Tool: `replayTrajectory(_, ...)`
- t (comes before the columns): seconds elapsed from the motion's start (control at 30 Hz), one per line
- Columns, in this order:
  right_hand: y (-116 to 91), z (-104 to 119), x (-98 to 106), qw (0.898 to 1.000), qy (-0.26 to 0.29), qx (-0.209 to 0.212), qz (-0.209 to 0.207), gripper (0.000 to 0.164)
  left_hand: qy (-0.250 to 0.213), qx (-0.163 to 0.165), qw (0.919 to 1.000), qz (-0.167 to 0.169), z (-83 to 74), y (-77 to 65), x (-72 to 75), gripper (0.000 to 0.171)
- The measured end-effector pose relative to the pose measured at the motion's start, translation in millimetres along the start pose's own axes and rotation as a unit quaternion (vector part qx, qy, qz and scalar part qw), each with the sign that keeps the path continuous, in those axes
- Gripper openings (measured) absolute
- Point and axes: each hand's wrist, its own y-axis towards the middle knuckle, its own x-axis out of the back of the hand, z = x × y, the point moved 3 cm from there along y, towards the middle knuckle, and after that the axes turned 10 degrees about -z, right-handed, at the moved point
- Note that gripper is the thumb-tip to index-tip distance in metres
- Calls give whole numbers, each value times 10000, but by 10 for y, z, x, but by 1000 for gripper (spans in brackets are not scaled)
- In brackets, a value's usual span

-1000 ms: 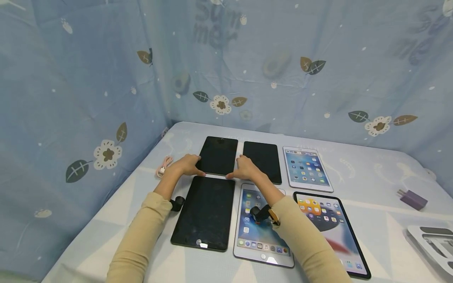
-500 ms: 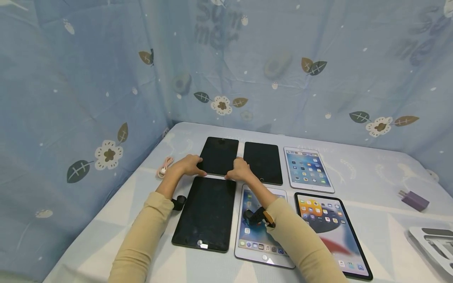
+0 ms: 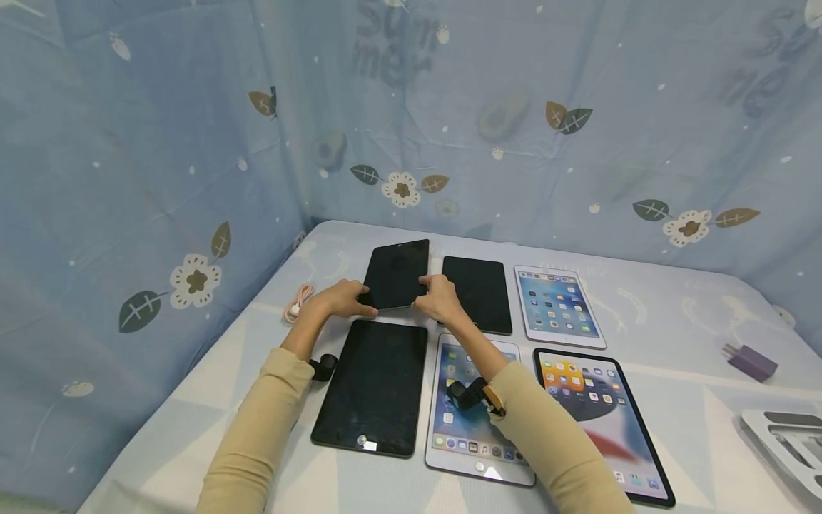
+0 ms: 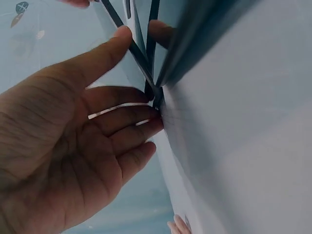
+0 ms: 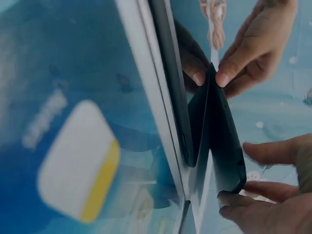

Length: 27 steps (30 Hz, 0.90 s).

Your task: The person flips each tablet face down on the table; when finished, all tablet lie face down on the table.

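Near row, left to right: front tablet (image 3: 372, 389) (black, screen dark), white tablet (image 3: 452, 417) and big tablet (image 3: 606, 414), both lit, partly under the right sleeve (image 3: 559, 446). Charger (image 3: 751, 363) far right on the table (image 3: 668, 321). Beyond the front tablet: held tablet (image 3: 396, 275), tilted, right side raised. Left hand (image 3: 343, 298) pinches its near-left corner; right hand (image 3: 439, 298) grips the right edge, thumb against fingers. Cable (image 3: 297, 301) left of it; dark tablet (image 3: 478, 294), then mini (image 3: 559, 305), to the right. Curtain (image 3: 514, 64) behind.
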Motion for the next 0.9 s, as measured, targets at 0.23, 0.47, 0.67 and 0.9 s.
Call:
replayTrajectory(0.23,6,73,81,9999,87,-49,-87,71,-151,-285,9994,80,-38,3,-3,65)
replayTrajectory(0.47,-6,220,218,9991,-290,272,-174,76,-337,-834,9957,212,-135,61,-35,59)
replayTrajectory(0.67,-44,275,276,9975,-269,621,-220,73,-579,-1165,9911,296,-184,67,-56,57)
replayTrajectory(0.9,-54,344,265,9917,-8,1263,-256,69,-1175,-1497,9813,281,-173,75,-54,50)
